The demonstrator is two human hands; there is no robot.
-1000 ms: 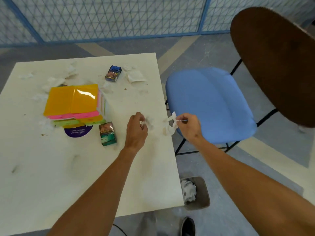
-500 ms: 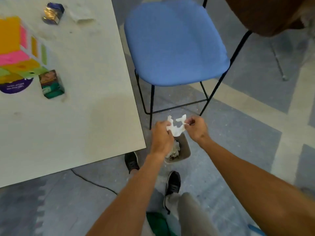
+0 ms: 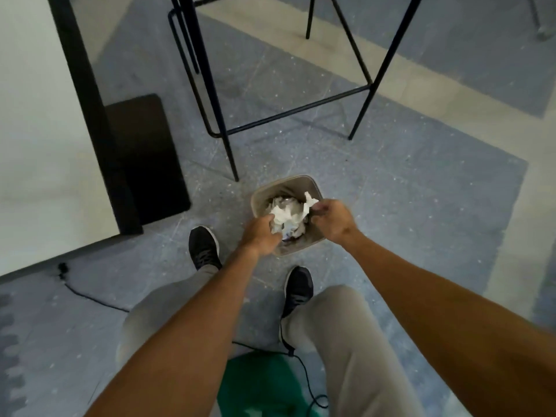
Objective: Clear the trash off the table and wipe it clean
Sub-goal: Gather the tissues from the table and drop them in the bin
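Speckled grey flooring (image 3: 421, 212) bears a small beige plastic waste bin (image 3: 301, 177), directly over whose mouth the left hand (image 3: 259, 236) curls round crumpled white tissue paper (image 3: 285, 213) while the right hand (image 3: 330, 219) pinches its torn edge.

The floor (image 3: 421, 206) is grey-blue and speckled, with pale beige bands. On it stand a small beige bin (image 3: 285, 181), black chair legs (image 3: 189, 22), the table's flat black foot (image 3: 150, 158) and two dark shoes (image 3: 203, 248). A thin black cable (image 3: 90, 297) lies across it.
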